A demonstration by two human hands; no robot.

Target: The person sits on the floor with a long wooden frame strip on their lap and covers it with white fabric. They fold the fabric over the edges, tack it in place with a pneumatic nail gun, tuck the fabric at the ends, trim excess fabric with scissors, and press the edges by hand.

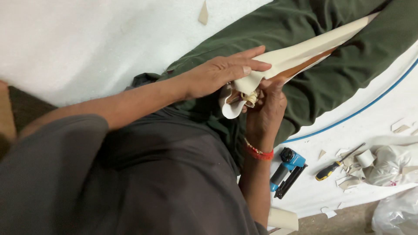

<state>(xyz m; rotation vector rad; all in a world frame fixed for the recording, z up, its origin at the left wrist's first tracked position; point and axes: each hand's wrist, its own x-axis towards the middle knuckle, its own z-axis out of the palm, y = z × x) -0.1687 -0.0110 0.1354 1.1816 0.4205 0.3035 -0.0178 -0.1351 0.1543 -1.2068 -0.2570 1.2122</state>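
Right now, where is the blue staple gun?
In the head view, the blue staple gun lies on the white sheet at lower right, just right of the right forearm and left of the screwdriver.
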